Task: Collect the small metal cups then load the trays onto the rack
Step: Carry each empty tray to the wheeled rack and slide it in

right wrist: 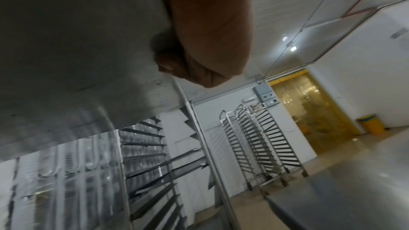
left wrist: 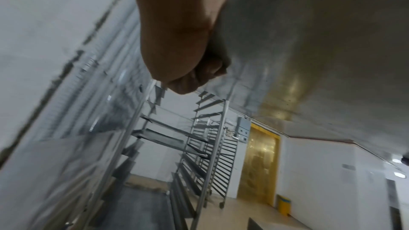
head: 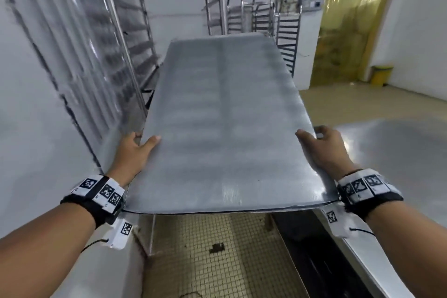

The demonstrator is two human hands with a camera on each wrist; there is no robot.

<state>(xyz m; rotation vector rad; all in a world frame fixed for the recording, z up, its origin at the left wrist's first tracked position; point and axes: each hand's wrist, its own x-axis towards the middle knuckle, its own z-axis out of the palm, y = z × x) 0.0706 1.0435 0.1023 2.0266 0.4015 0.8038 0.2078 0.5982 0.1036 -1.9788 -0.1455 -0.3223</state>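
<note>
While we are standing between two steel surfaces, we are holding a flat metal tray (head: 222,123) out in front of us, lengthwise, above the tiled floor (head: 205,256). Our left hand (head: 135,152) is gripping the tray's left edge, thumb lying on top and fingers (left wrist: 210,69) curling underneath, as the left wrist view is showing. Our right hand (head: 324,150) is gripping the right edge the same way, thumb on top, fingers (right wrist: 168,62) tucked under the sheet. Both hands are closing around the edges near the end closest to us. The tray's far end is pointing toward the tall rack (head: 135,38) ahead and to our left, whose angled runners are showing in all three views; we cannot tell whether the tray is touching it. A worktop (head: 399,152) is lying just beside our right hand. More racks (head: 263,14) are standing against the far wall, near a yellow strip curtain (head: 348,19) and a yellow bin (head: 381,75).
</note>
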